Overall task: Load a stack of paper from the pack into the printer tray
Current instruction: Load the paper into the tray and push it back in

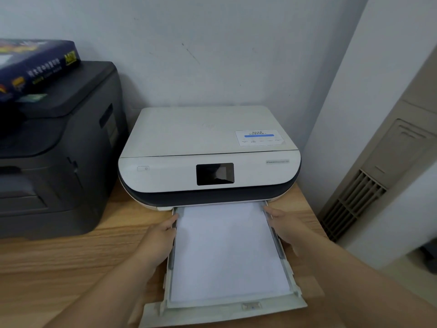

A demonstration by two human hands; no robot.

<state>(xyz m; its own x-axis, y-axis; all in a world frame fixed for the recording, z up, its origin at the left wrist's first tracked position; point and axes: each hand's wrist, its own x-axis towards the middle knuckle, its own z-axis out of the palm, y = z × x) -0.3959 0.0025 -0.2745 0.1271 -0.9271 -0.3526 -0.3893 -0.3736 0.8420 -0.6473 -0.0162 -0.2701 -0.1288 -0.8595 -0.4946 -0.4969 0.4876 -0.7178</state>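
- Tray front first: a pale grey plastic printer tray (pixel 224 309) is drawn out toward the viewer over a light wooden table (pixel 59 256), its far end still inside the machine.
- Lying flat in that tray is a stack of plain white paper (pixel 227 252), squared between the two side walls, its far edge just under the printer's mouth.
- At the tray's left wall rests the left hand (pixel 158 237), thumb stretched forward along the rail and fingers bent against the wall; whether they hook it I cannot tell.
- At the right wall lies the right hand (pixel 286 226), fingers fairly straight and pointing toward the printer, touching the rail without closing round anything.
- Behind the tray sits a low white inkjet printer with a dark grey band (pixel 208 143); its lid is down, a small black screen (pixel 214 174) is set in the front panel, and a white label with a blue bar (pixel 260 137) is on the lid's right corner.
- Left of it stands a larger black printer (pixel 59 150), near but not touching.
- On top of the black printer lies a dark blue wrapped paper pack (pixel 37 65), at the left edge of view.
- Behind everything is a pale wall (pixel 212 55).
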